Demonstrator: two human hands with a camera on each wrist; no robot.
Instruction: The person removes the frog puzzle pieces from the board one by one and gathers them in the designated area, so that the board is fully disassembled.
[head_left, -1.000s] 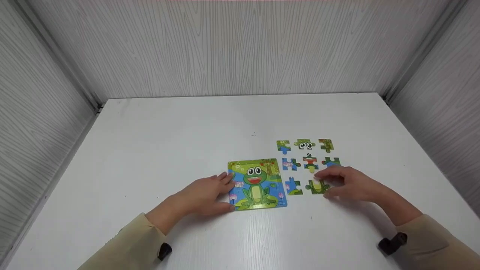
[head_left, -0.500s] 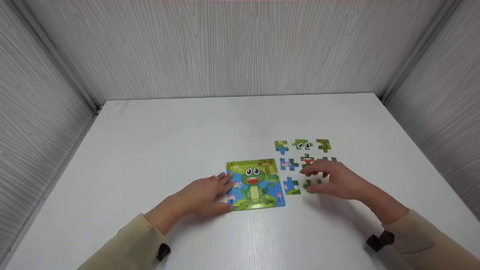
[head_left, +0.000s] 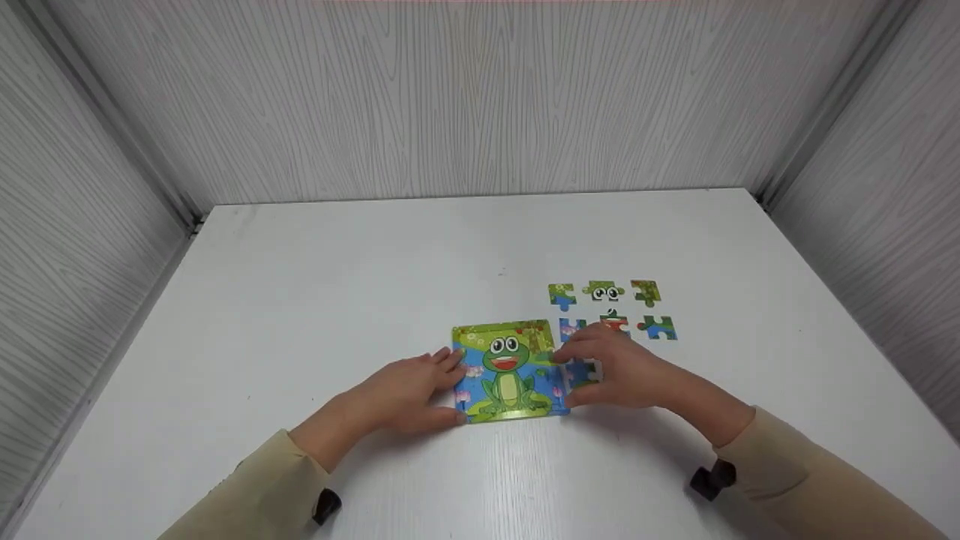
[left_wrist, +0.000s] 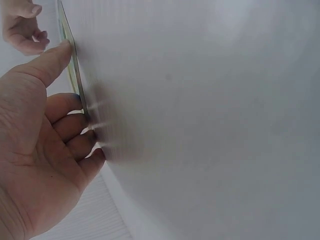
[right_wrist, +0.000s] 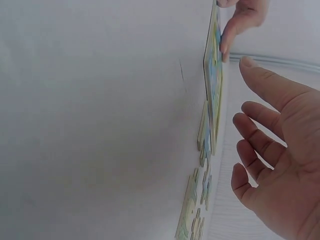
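A square frog puzzle board [head_left: 510,386] lies on the white table, showing a complete frog picture. At its left edge my left hand [head_left: 409,391] rests with thumb and fingertips touching the board; the left wrist view shows that thumb [left_wrist: 55,59] on the rim. My right hand [head_left: 630,373] is over the loose pieces, its thumb and fingers spread near the board's right edge. In the right wrist view nothing is between its fingers [right_wrist: 262,142], and they look apart from the board. Beneath this hand a blue corner piece [head_left: 583,372] shows partly; the frog-belly piece [right_wrist: 189,207] is hidden in the head view.
Loose jigsaw pieces lie in rows right of the board, among them the frog-eyes piece [head_left: 604,291], a green corner piece [head_left: 645,292] and a blue-green piece [head_left: 660,328]. Pale wood-grain panels [head_left: 480,97] enclose the white table [head_left: 337,277] at back and sides.
My right hand has moved left from the lower pieces to beside the board's right edge, uncovering the blue-green piece. My left hand has stayed on the board's left edge.
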